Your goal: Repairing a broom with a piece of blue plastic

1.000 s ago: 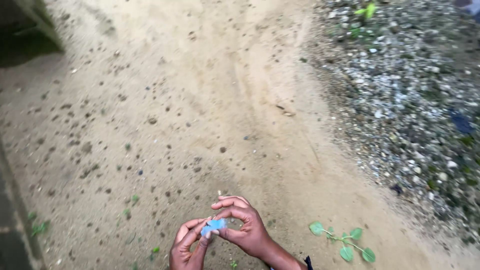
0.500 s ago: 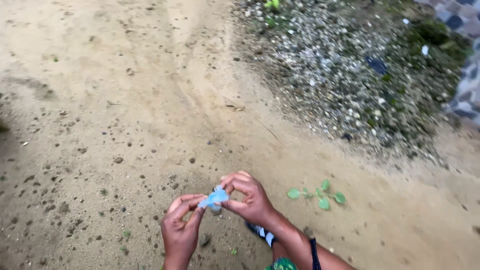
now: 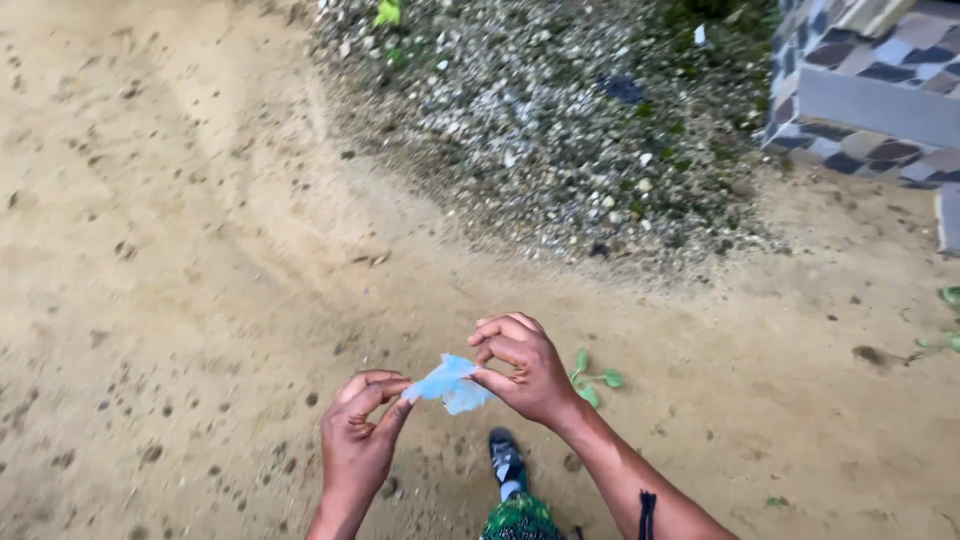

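Blue scrap pinched between left hand, right hand

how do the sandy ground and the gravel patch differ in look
The sandy ground is smooth, tan and fairly even, dotted with small dark specks; the gravel patch is rough, made of grey and white stones with dark gaps. The sandy ground fills the left and lower part of the view, under the hands; the gravel patch sits at the top, beside a tiled wall. The gravel patch carries more green growth. Both are bare outdoor ground.
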